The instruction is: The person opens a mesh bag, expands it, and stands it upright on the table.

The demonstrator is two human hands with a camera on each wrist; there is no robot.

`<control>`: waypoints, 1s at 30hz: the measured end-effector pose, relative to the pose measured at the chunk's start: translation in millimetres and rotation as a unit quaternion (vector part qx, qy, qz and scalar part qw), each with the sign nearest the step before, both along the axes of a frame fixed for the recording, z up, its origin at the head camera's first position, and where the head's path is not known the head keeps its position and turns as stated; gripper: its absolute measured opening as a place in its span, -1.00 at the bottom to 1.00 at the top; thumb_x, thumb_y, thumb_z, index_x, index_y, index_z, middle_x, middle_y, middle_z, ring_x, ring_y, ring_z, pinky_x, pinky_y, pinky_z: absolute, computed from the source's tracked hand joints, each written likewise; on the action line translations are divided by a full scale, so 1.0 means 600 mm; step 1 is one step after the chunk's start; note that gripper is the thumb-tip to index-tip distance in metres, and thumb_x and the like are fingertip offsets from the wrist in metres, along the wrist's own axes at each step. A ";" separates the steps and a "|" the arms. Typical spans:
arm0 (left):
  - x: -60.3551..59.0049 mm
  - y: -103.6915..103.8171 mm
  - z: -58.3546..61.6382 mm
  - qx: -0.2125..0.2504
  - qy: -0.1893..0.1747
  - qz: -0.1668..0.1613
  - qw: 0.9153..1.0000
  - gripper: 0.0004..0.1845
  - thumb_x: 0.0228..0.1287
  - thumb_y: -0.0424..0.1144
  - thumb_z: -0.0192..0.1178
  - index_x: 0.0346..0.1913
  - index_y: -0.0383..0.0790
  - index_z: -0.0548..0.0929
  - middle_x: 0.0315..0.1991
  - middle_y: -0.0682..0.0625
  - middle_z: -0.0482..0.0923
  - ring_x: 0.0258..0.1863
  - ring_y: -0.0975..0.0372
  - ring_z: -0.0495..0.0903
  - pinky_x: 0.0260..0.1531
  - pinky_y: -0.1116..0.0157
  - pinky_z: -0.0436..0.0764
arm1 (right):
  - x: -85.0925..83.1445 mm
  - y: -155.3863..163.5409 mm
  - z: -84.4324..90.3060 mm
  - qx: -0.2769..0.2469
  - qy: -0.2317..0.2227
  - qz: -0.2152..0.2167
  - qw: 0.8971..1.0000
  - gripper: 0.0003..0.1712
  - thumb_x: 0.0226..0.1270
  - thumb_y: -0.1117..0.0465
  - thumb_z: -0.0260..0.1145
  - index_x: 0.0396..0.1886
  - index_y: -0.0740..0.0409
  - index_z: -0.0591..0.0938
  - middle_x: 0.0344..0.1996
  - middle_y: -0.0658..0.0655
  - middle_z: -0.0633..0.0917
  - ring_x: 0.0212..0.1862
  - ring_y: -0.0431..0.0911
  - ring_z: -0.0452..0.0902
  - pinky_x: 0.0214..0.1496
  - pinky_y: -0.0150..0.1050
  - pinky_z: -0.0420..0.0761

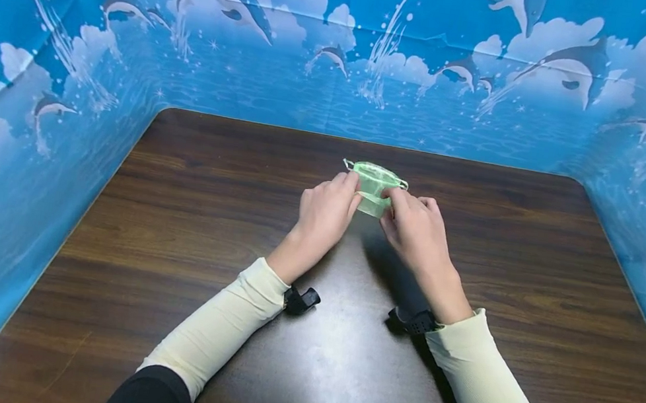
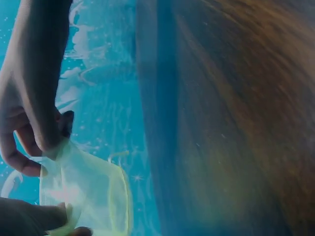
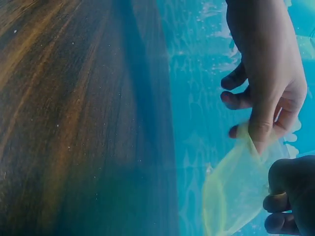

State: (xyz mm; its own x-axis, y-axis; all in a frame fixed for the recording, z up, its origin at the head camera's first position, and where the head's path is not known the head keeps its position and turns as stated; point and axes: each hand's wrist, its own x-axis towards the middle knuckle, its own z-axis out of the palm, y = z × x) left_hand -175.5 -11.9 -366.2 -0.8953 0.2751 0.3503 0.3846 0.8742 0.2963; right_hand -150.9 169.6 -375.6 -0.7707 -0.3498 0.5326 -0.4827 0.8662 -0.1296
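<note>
A small sheer light-green drawstring pouch (image 1: 374, 179) is held up between both hands, over the far part of the table. My left hand (image 1: 326, 212) pinches its left edge between thumb and fingers. On the opposite side, my right hand (image 1: 417, 229) pinches it near the right edge. Short pale cord loops stick out at the pouch's two far corners. In the left wrist view the pouch (image 2: 93, 191) looks thin and see-through, with the right hand (image 2: 34, 93) at its upper end. The right wrist view shows the pouch (image 3: 236, 187) stretched below the left hand (image 3: 275, 73).
A dark brown wood-grain table (image 1: 176, 231) lies under the hands. Blue curtain (image 1: 288, 84) printed with dolphins and clouds borders its back and both sides. Black wrist cameras sit on the left wrist (image 1: 301, 300) and right wrist (image 1: 411, 320), beside pale sleeves.
</note>
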 end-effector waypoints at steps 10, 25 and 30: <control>0.012 0.001 -0.008 -0.075 0.055 -0.003 0.996 -0.82 0.56 -0.13 0.19 -0.09 -0.18 0.53 -0.58 -0.05 0.70 -0.59 0.04 0.71 -0.64 0.11 0.58 | 0.009 -0.008 -0.003 -0.039 -0.072 -0.092 0.992 -0.61 0.51 0.09 0.26 0.17 0.24 0.54 -0.33 0.17 0.72 -0.33 0.06 0.67 0.06 0.17 0.55; 0.025 0.023 -0.004 -0.034 0.186 -0.010 0.982 -0.72 0.47 -0.23 0.23 0.17 -0.08 0.59 -0.76 0.06 0.48 -0.77 0.20 0.53 -0.80 0.26 0.39 | -0.002 0.005 0.002 -0.185 -0.065 -0.112 0.974 -0.71 0.63 0.19 0.05 0.16 0.28 0.47 -0.64 0.16 0.50 -0.67 -0.05 0.27 -0.57 -0.16 0.23; 0.020 0.021 -0.006 -0.027 0.156 0.017 0.987 -0.68 0.45 -0.25 0.20 0.21 -0.09 0.56 -0.79 0.06 0.44 -0.83 0.21 0.44 -0.81 0.25 0.31 | -0.002 0.003 0.001 -0.192 -0.046 -0.104 0.975 -0.70 0.59 0.28 0.06 0.21 0.27 0.39 -0.69 0.12 0.42 -0.71 -0.12 0.15 -0.61 -0.18 0.14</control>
